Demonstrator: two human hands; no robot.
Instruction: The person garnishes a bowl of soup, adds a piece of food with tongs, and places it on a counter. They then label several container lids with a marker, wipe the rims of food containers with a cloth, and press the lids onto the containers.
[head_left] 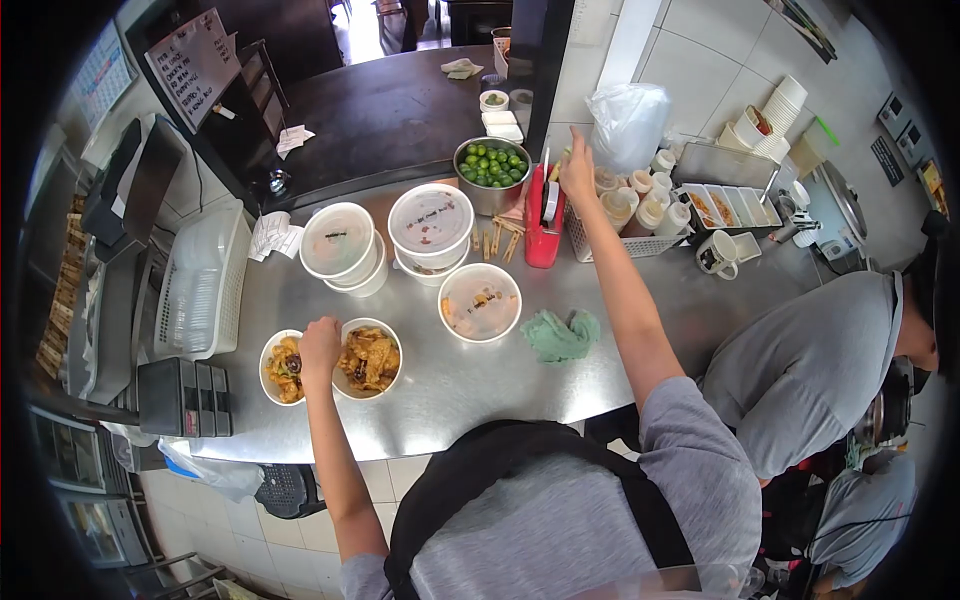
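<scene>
My left hand (321, 345) is closed between two white bowls, its fingertips turned down and mostly hidden. The left bowl (266, 388) and the right bowl (397, 388) hold golden fried food pieces, uncovered. My right hand (577, 168) is stretched far forward, fingers apart, beside the upper end of a red tape dispenser (542, 240) and in front of a clear plastic bag (630, 120). No object shows in it. A lidded tub (480, 303) with marker writing stands mid-counter; two stacks of lidded tubs, the left stack (338, 243) and the right stack (431, 218), stand behind.
A metal pot of green limes (492, 200) stands near the dispenser, beside wooden clothespins (508, 244). A crumpled green cloth (560, 336) lies on the steel counter (480, 385). A basket of bottles (640, 245) and a topping tray (727, 208) are right. Another person (810, 370) bends close by.
</scene>
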